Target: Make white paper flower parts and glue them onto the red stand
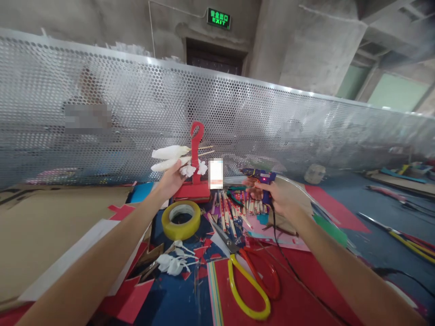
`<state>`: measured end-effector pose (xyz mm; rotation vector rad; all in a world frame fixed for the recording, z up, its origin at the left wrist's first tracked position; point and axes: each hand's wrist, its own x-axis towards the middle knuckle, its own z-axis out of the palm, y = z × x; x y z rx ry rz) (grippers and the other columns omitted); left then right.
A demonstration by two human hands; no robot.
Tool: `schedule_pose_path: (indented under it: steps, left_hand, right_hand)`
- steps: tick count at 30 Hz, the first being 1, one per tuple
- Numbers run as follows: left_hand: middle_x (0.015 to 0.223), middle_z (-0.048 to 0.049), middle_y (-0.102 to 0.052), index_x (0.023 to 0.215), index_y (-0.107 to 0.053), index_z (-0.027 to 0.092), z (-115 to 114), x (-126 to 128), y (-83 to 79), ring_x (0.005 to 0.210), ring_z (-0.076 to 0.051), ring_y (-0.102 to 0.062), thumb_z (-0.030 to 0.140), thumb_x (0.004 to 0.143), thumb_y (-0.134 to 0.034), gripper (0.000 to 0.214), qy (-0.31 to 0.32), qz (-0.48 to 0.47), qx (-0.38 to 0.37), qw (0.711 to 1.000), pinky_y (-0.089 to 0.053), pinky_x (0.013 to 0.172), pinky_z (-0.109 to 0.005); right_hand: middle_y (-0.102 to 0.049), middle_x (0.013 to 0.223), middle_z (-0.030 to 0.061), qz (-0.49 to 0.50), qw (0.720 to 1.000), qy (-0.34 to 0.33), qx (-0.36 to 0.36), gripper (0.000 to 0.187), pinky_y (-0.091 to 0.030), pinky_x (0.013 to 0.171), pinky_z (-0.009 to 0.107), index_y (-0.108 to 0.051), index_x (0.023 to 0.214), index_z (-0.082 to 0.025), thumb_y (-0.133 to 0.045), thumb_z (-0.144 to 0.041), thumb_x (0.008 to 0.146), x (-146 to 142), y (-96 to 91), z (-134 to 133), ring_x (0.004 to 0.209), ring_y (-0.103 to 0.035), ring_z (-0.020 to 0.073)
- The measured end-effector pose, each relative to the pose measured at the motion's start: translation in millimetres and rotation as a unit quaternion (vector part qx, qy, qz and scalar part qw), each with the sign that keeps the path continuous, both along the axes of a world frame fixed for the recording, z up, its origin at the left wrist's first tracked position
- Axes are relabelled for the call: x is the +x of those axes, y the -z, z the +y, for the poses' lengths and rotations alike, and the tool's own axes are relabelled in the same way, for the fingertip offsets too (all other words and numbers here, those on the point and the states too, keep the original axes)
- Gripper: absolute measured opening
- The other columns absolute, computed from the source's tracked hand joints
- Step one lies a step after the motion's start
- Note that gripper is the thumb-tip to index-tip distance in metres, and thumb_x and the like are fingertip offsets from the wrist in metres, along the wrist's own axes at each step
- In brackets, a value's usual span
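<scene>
I have my left hand [171, 179] nearly closed, pinching slim white bud-shaped pieces [170, 152] on thin wooden sticks, beside an upright looped red paper strip [195, 147]; whether it touches that strip I cannot tell. My right hand [279, 195] is wrapped around a purple glue gun [268, 176] with a lit red light, its nozzle pointing left. Below, near me, lie a yellow roll of tape [187, 232] and red-and-yellow-handled scissors [232, 246].
</scene>
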<state>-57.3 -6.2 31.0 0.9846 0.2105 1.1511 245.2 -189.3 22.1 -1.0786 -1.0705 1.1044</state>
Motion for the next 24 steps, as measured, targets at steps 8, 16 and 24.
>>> schedule_pose_path:
  steps: [8,16,24]
  left_hand:
    - [0.086,-0.0048,-0.073,0.098,-0.072,0.014,1.4,0.1,-0.4,0.07,-0.014,-0.062,0.033,0.089,-0.066,0.022,0.016,0.002,0.03,0.999,-0.05,0.071,-0.028]
    - [0.094,-0.0054,-0.075,0.102,-0.071,0.014,1.7,-0.8,-1.9,0.08,-0.016,-0.067,0.034,0.089,-0.067,0.024,0.002,0.01,0.004,1.0,-0.052,0.074,-0.027]
    - [0.096,-0.007,-0.075,0.106,-0.07,0.013,-0.4,-1.7,-3.6,0.08,-0.016,-0.068,0.038,0.087,-0.069,0.031,0.01,0.024,0.016,1.0,-0.053,0.075,-0.027]
  right_hand:
    - [-0.061,0.057,0.0008,-0.219,0.973,-0.071,0.007,0.043,-0.041,0.047,0.021,-0.072,0.083,-0.014,-0.065,-0.057,0.085,-40.7,-24.2,-0.3,0.048,-0.052,0.0092]
    - [-0.055,0.058,-0.0008,-0.127,0.991,-0.016,0.04,0.026,-0.031,0.042,0.022,-0.067,0.083,-0.014,-0.07,-0.04,0.081,-72.6,-40.6,35.7,0.045,-0.041,0.0069]
    - [-0.065,0.086,0.004,-0.032,0.982,-0.174,0.071,0.04,-0.041,0.049,0.022,-0.058,0.114,-0.022,-0.065,-0.051,0.087,-75.0,-36.8,56.8,0.057,-0.05,0.0098]
